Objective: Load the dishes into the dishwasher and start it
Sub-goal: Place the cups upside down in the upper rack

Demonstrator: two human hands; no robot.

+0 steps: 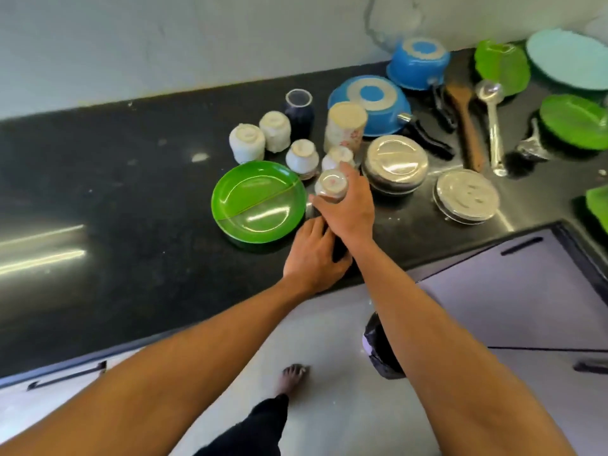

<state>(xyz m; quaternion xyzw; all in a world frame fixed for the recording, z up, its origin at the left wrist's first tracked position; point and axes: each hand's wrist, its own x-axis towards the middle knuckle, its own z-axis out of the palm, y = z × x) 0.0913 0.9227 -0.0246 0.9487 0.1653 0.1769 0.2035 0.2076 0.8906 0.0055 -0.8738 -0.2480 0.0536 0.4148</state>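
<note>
Pretty basic kitchen: glossy black stone countertop (98,179) runs along a scuffed off-white plastered wall (164,44) and turns a corner at the right. Flat lilac cabinet doors (526,301) with black bar handles (521,245) below, pale grey floor (329,330), light streaks near the counter's left edge.

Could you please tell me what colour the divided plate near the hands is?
The divided plate is bright green, seen best in the head view.

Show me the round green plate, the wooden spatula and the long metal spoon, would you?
round green plate (263,215): head view, on the nearer compartment, just below the divider.
wooden spatula (466,126): head view, on the middle of its handle.
long metal spoon (494,130): head view, midway along its handle.
</note>
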